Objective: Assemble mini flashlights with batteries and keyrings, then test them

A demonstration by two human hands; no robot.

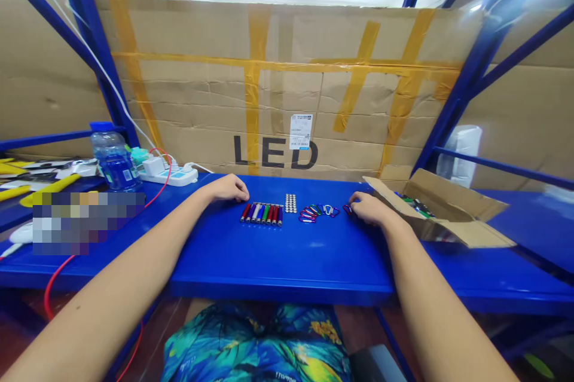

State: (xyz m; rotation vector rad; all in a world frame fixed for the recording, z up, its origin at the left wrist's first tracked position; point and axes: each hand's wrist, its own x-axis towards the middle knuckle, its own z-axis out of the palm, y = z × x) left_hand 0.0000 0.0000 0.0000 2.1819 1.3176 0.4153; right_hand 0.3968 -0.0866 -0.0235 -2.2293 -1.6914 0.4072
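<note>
My right hand (368,208) pinches a small purple carabiner (347,209) against the blue table. Just left of it, several carabiners (319,211) in red, purple, green, blue and silver lie in a curved row. My left hand (229,188) rests on the table with its fingers curled in, and nothing shows in them. Close to its fingertips is a neat row of several small metal flashlights (261,214), coloured red, blue, silver, green and purple. Between flashlights and carabiners, small silver button cells (290,203) are laid out in a grid.
An opened cardboard box (442,205) with small coloured parts stands right of my right hand. A blue-capped bottle (114,158) and a white power strip (173,175) are at the back left. Yellow-handled tools (49,189) lie far left. A large cardboard sheet (201,107) closes off the back.
</note>
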